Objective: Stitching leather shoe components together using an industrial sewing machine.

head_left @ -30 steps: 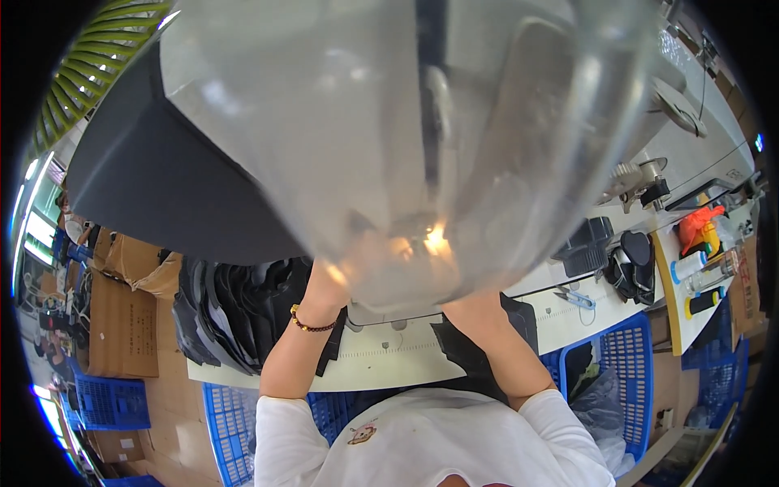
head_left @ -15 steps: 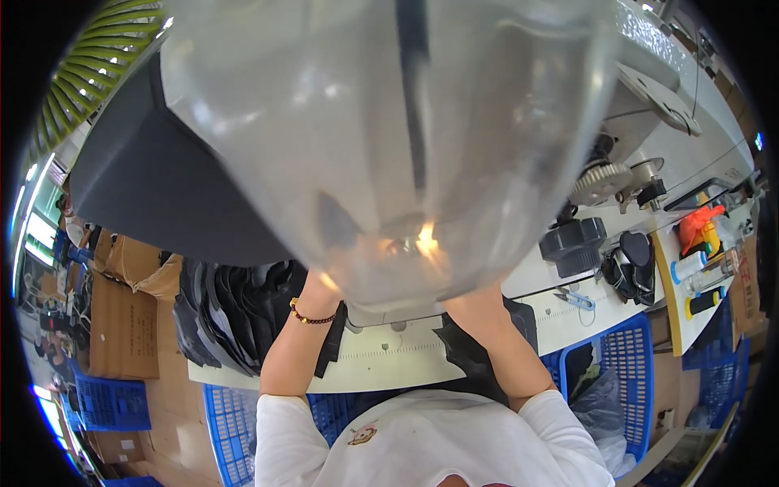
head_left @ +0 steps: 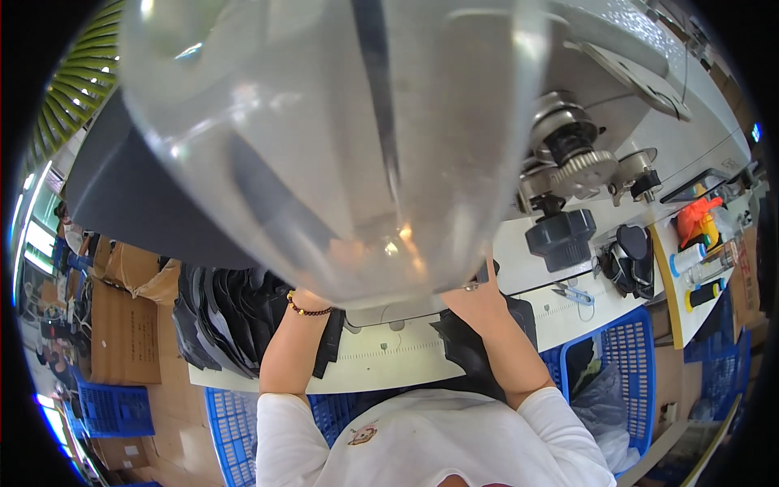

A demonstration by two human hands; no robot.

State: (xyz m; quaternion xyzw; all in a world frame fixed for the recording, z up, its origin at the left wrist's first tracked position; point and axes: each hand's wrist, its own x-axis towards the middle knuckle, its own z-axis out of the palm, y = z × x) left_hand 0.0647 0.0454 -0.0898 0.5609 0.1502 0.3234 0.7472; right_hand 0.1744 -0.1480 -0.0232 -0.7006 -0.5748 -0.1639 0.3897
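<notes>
A large see-through plastic shield (head_left: 324,146) hangs in front of my hands and blurs what lies behind it. My left hand (head_left: 311,299), with a beaded bracelet (head_left: 308,311) at the wrist, reaches in behind the shield's lower left edge. From the other side, my right hand (head_left: 469,300) reaches under the lower right edge. The fingers of both are hidden, and I cannot make out what they touch. Dark cut fabric pieces lie by both forearms: one (head_left: 329,345) beside the left, another (head_left: 464,345) beneath the right. Both rest on the white sewing machine table (head_left: 381,349).
A pile of dark fabric pieces (head_left: 219,316) lies on the left. To the right are a black knob (head_left: 561,240) on the machine, thread snips (head_left: 576,294) and thread spools (head_left: 690,260). Blue baskets (head_left: 629,349) stand below the table; cardboard boxes (head_left: 122,325) stand left.
The shield has shifted left and up in view, showing more of the machine's dials and knob. My hands stay in nearly the same place.
</notes>
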